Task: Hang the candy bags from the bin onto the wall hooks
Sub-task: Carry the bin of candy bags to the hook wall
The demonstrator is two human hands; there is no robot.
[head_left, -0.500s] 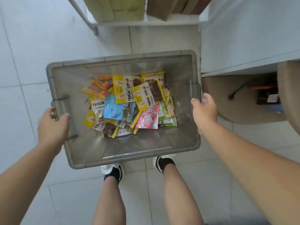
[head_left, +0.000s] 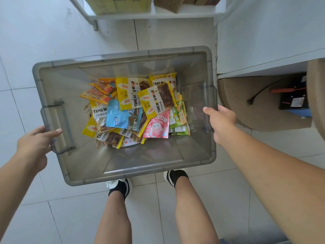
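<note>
A grey translucent bin [head_left: 52,81] is in front of me above my shoes. Several candy bags [head_left: 133,110] lie in a loose heap on its bottom: yellow and white ones, a blue one [head_left: 117,118], a pink one [head_left: 157,126] and a green one [head_left: 179,118]. My left hand [head_left: 34,146] grips the bin's left handle, thumb on top. My right hand [head_left: 222,120] grips the right rim, thumb over the edge and fingers hidden beneath. No wall hooks are in view.
A white shelf unit [head_left: 158,14] with cardboard boxes stands on the tiled floor beyond the bin. To the right is a white cabinet [head_left: 263,32], with an open cardboard box [head_left: 255,110] holding a cable and a dark device below it.
The bin's left end has shifted slightly left and my left hand has slid a little outward along the handle. The right hand has kept its place.
</note>
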